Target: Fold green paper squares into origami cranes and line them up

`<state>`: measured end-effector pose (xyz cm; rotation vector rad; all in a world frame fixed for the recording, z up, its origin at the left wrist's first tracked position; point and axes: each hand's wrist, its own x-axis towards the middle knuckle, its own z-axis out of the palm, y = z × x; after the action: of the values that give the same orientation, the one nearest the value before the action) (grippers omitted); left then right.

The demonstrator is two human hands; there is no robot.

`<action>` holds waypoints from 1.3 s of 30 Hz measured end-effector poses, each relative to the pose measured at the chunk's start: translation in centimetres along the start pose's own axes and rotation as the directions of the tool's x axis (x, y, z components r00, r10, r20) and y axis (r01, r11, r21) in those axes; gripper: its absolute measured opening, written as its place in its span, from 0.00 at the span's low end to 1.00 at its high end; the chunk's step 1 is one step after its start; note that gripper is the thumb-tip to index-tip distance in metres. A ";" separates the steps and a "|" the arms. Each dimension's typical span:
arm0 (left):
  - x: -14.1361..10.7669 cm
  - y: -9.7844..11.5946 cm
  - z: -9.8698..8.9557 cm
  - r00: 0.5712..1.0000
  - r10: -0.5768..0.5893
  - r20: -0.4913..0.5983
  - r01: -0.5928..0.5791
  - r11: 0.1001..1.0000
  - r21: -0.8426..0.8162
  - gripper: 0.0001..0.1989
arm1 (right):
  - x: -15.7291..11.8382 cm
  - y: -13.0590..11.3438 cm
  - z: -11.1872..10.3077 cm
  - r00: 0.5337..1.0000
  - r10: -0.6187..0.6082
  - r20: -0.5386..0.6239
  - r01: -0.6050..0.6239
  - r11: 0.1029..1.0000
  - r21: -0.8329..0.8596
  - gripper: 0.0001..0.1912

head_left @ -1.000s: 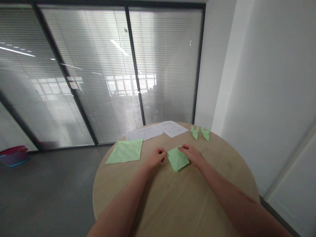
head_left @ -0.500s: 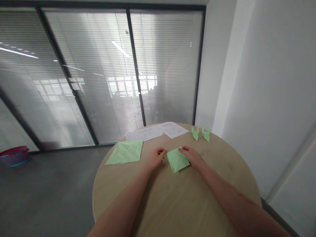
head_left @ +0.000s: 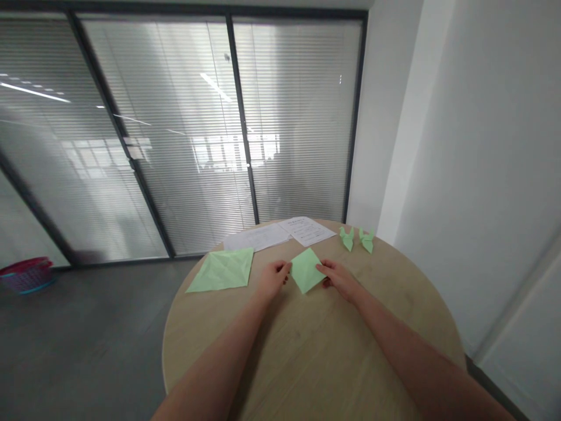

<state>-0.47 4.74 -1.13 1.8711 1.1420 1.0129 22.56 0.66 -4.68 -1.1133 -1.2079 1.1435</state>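
Observation:
A folded square of green origami paper (head_left: 306, 271) is held between my hands over the round table, one corner pointing away from me and one toward me. My left hand (head_left: 276, 276) pinches its left corner. On the right corner, my right hand (head_left: 336, 277) has its thumb on top and its fingers curled underneath. To the left lies a larger creased green sheet (head_left: 224, 269), flat on the wood. Two folded green paper figures (head_left: 347, 238) stand side by side near the table's far right edge.
Two white printed sheets (head_left: 307, 230) lie along the back of the round wooden table (head_left: 315, 351). Behind it is a glass partition with blinds (head_left: 298, 117). A white wall (head_left: 491, 175) rises on the right. A red and blue basket (head_left: 27, 275) sits on the floor at far left.
The folded paper has turned so that a corner points away from me, and it has shifted slightly left. My left hand, apart from it before, now grips its left corner.

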 end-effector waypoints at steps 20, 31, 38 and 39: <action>0.0 -0.2 -0.5 0.999 0.001 0.053 0.002 0.999 -0.052 0.26 | -0.4 -0.3 -0.2 0.987 -0.016 0.159 0.054 0.970 -0.236 0.22; -0.2 -1.1 -0.1 0.934 -0.072 0.350 0.152 0.966 -0.209 0.26 | -0.3 -0.2 -0.3 0.981 0.016 0.196 0.039 0.962 -0.271 0.21; -0.2 -1.3 0.1 0.913 -0.067 0.403 0.149 0.973 -0.176 0.26 | -0.4 -0.1 0.0 0.992 -0.003 0.129 0.036 0.966 -0.256 0.21; -0.1 -1.4 0.2 0.915 -0.074 0.396 0.153 0.973 -0.173 0.27 | -0.4 -0.1 0.0 0.992 0.000 0.128 0.033 0.966 -0.255 0.21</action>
<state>-0.89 5.08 -2.45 1.7211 0.8666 0.6273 22.52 0.25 -4.58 -1.2351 -1.4945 1.0794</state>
